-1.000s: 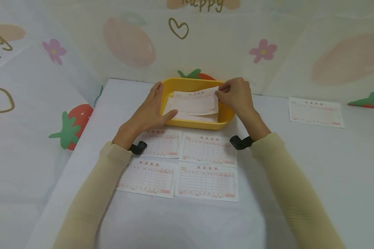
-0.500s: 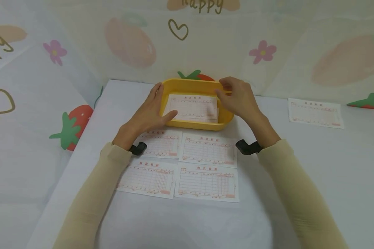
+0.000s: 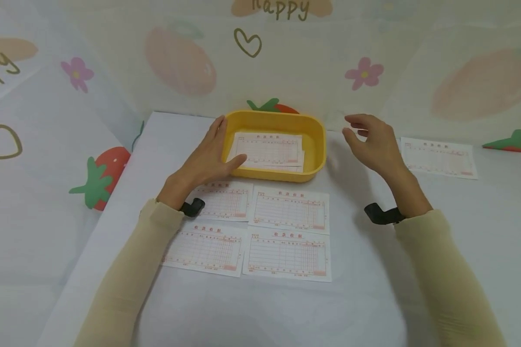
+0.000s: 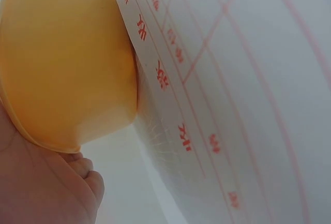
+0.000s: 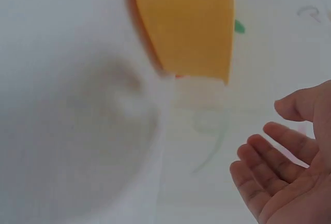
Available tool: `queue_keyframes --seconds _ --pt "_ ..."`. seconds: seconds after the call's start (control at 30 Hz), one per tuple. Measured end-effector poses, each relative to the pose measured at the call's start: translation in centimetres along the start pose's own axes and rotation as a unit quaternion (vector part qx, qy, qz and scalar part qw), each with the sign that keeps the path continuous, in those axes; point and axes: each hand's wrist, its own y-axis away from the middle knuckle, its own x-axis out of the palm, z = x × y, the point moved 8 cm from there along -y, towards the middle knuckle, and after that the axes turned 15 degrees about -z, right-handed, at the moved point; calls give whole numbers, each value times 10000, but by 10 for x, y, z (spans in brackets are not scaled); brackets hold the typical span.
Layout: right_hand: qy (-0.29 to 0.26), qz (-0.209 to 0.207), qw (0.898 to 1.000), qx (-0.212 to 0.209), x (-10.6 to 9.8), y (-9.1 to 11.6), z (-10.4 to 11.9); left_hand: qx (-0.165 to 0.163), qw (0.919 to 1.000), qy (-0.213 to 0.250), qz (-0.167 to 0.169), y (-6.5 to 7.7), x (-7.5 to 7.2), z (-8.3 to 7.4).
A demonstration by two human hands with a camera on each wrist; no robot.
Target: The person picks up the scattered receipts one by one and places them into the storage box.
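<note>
A yellow plastic tray [image 3: 315, 149] stands at the back of the white table, with receipt slips [image 3: 267, 148] overlapping inside it. My left hand [image 3: 206, 152] holds the tray's left end, the thumb over its front rim and the fingers along the outer side. In the left wrist view, the left hand [image 4: 44, 182] lies against the tray's rim. To the right of the tray my right hand [image 3: 375, 144] is in the air, holding nothing. Its fingers are relaxed and apart from the thumb in the right wrist view, where the tray [image 5: 186, 25] appears above.
Several receipt slips lie in two rows before the tray, among them one at the front right [image 3: 288, 255] and one at the front left [image 3: 205, 250]. Another slip [image 3: 438, 158] lies at the far right. A patterned cloth [image 3: 286, 62] hangs behind the table.
My right hand let go of a receipt slip, which now lies flat on the others in the tray. It then moved right, out of the tray. The left hand stayed put.
</note>
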Motion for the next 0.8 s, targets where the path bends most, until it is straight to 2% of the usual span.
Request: queue_keyframes --seconds 0.17,0.43,0.63,0.8 --pt "-120 -207 9996 145 -20 3 -23 -7 10000 -56 -14 0 -3 5" --pt "488 -390 9978 225 -62 3 -67 -88 9999 -86 52 4 -1 6" --pt "1054 -249 9912 756 -90 4 -115 -114 9999 -92 42 6 2 6" --pt "1370 -53 9822 1287 -116 5 -152 62 10000 -20 24 -2 1 0"
